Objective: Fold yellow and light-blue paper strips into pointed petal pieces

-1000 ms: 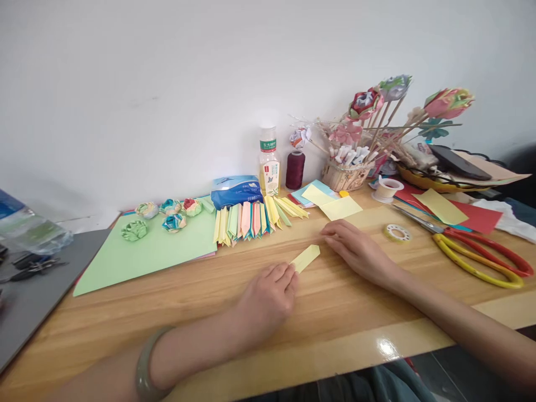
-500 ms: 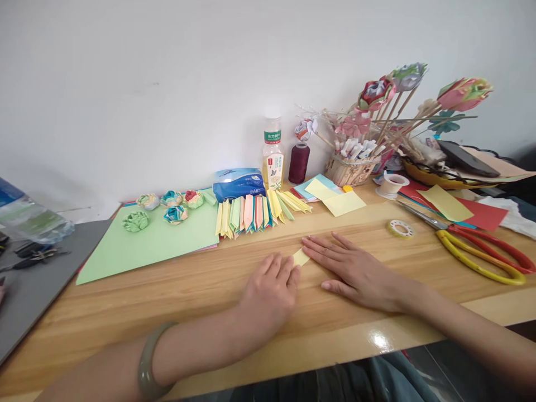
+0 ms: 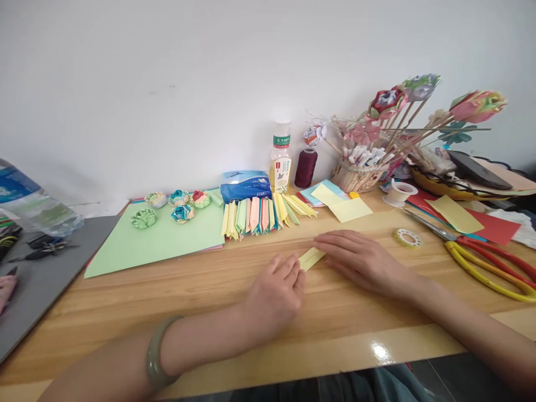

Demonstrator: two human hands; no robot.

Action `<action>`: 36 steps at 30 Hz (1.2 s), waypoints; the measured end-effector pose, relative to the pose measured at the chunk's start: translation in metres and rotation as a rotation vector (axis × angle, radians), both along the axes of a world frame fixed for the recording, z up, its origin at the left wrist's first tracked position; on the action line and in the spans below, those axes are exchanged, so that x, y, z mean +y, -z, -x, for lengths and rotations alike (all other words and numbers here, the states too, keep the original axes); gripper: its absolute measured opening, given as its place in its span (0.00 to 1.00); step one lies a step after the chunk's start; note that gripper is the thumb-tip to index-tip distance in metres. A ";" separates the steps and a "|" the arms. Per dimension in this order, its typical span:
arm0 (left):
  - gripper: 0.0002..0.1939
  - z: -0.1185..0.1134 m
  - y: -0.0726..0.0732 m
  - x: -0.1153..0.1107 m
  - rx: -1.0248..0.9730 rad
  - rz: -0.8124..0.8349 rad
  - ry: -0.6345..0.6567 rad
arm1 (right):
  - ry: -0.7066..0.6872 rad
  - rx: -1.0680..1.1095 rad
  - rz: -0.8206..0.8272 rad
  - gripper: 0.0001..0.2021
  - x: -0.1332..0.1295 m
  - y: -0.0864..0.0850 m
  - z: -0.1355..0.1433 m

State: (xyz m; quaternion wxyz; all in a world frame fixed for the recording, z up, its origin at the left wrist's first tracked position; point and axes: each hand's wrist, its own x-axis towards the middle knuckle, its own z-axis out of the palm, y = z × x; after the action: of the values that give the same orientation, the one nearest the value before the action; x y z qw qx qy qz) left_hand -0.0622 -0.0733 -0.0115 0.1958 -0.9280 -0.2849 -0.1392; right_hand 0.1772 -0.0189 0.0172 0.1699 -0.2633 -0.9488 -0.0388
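Observation:
A small folded strip of yellow paper [image 3: 312,258] lies slantwise on the wooden table, with a crease line along it. My left hand [image 3: 276,296] has its fingers bent down over the strip's left end, and a greenish bangle circles that wrist. At the right end is my right hand [image 3: 364,259], turned partly on its side. Its fingers are held together over the paper, and the thumb is mostly hidden beneath them. Just behind the hands stands a row of folded paper pieces [image 3: 253,216] in yellow, green, pink and blue.
Folded paper flowers [image 3: 183,214] sit on a green sheet [image 3: 146,254] at left. Behind are a tissue pack [image 3: 245,186], a drink bottle [image 3: 281,162] and a thread spool [image 3: 306,167]. Yellow sheets [image 3: 350,210], a tape roll [image 3: 408,238] and large scissors [image 3: 489,262] lie to the right.
My right hand has gone from flat with fingers spread to tilted with fingers together. More of the yellow strip shows between the hands. The view has shifted slightly left.

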 end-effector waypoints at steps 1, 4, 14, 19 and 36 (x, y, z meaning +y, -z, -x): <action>0.12 0.000 -0.001 0.001 -0.025 0.022 -0.001 | -0.049 -0.016 -0.008 0.14 0.000 -0.001 0.004; 0.09 0.001 -0.007 0.005 -0.131 0.146 -0.028 | -0.168 -0.104 -0.026 0.13 0.001 -0.004 0.012; 0.06 -0.009 -0.016 0.024 -0.349 0.447 -0.196 | -0.176 -0.113 0.020 0.14 0.011 0.002 0.017; 0.06 -0.010 -0.019 0.022 -0.428 0.514 -0.251 | -0.106 -0.054 0.179 0.16 0.016 0.002 0.024; 0.07 -0.011 -0.023 0.026 -0.463 0.659 -0.379 | 0.012 0.063 0.532 0.06 0.031 0.007 0.030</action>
State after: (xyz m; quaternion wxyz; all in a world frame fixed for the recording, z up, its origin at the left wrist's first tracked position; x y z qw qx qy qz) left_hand -0.0514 -0.0470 0.0115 -0.1573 -0.8166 -0.5154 -0.2069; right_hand 0.1467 0.0125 0.0103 0.1238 -0.3054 -0.9184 0.2191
